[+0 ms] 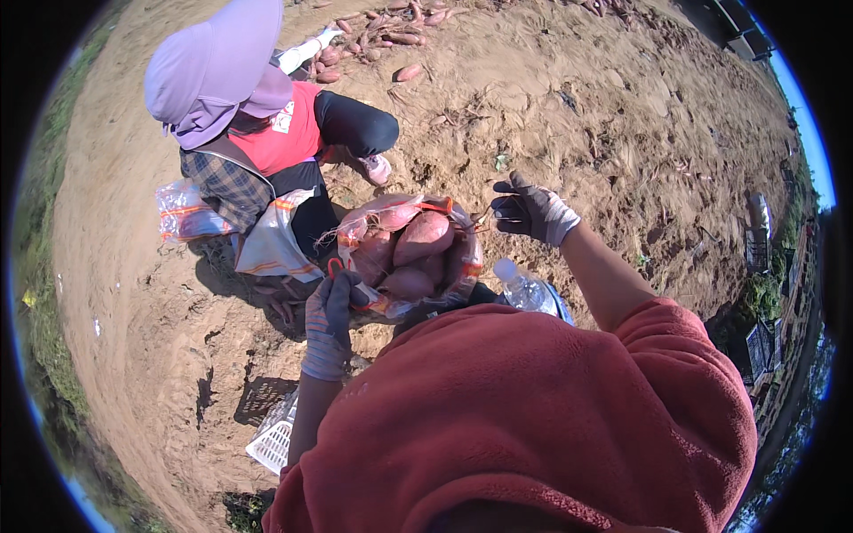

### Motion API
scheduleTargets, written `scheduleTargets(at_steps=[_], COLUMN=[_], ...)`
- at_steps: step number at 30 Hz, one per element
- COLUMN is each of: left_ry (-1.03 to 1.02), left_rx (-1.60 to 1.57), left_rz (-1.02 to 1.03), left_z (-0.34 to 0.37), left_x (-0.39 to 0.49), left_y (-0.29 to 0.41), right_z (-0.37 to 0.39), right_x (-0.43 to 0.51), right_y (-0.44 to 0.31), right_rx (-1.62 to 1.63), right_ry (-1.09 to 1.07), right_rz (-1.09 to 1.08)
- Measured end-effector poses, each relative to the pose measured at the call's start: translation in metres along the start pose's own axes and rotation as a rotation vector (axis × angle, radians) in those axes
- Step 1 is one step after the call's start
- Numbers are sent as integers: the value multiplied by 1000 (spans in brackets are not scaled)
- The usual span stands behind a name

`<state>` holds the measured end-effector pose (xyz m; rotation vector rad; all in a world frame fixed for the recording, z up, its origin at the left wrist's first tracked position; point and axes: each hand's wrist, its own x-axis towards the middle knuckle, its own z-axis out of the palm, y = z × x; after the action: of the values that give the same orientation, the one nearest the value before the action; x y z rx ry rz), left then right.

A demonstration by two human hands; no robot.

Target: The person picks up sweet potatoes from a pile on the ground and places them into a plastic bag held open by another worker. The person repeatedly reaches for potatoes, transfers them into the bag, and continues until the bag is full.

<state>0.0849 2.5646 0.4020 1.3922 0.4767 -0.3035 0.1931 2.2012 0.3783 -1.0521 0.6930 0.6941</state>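
A plastic mesh-like sack [472,256] full of large sweet potatoes [424,238] stands open-mouthed before me, with an orange-striped rim. At its near left edge my left hand [333,306], in a dark-palmed striped glove, grips the rim beside a red drawstring loop [334,268]. My right hand [530,210], gloved in the same way, is raised off the sack's right side with its fingers bent; thin roots or stems show by the fingertips. Whether it pinches them I cannot tell. A clear plastic bottle [530,290] is below that hand, close to my body.
A person in a purple sun hat [200,73] squats at the left, near white sacks with orange stripes [276,243]. More sweet potatoes [380,40] lie heaped on the soil at the top. A white plastic crate [273,440] rests at lower left; dark crates [756,250] are far right.
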Motion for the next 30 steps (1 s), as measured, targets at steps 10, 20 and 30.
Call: scheduleTargets(at_steps=[10, 20, 30], left_ry=[-8, -11, -69], left_rx=[0, 37, 101], left_rz=[6, 7, -2], left_z=[2, 3, 0], left_x=[-6, -7, -10], left_y=[0, 1, -4], right_z=[-16, 11, 14], right_x=[40, 45, 30], right_y=[87, 99, 95], right_rx=[-45, -37, 300], right_ry=[-45, 6, -257], right_rz=[125, -195, -123])
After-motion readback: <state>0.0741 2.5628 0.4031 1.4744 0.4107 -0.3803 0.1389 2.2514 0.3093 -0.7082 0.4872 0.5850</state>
